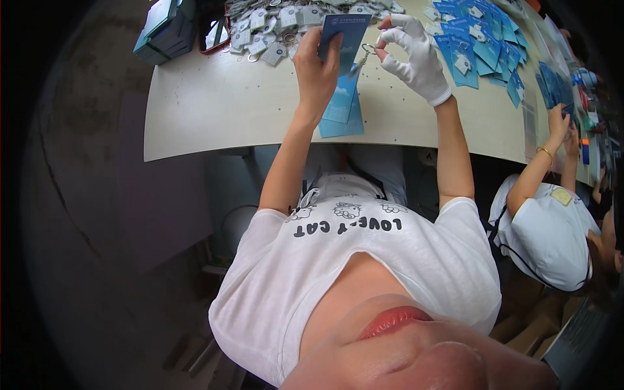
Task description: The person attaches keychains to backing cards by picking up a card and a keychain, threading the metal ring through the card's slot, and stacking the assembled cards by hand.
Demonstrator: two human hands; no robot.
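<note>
My bare left hand [315, 75] grips a blue printed card [346, 36], thumb across its front, held up over the table. To its right is my right hand [416, 62], in a white glove with some fingertips bare. Its thumb and forefinger pinch a metal key ring [368, 48]; a short chain hangs from the ring beside the card. Whether the chain is joined to the card, I cannot tell. Below, more blue cards [342, 117] lie overlapping on the tabletop near its front edge.
A heap of white square tags with key rings [273, 32] covers the far middle of the table [214, 110]. Blue cards bearing white tags [484, 42] are piled far right. Dark boxes [166, 32] and a phone [214, 29] stand far left. A co-worker [549, 208] handles blue cards at right.
</note>
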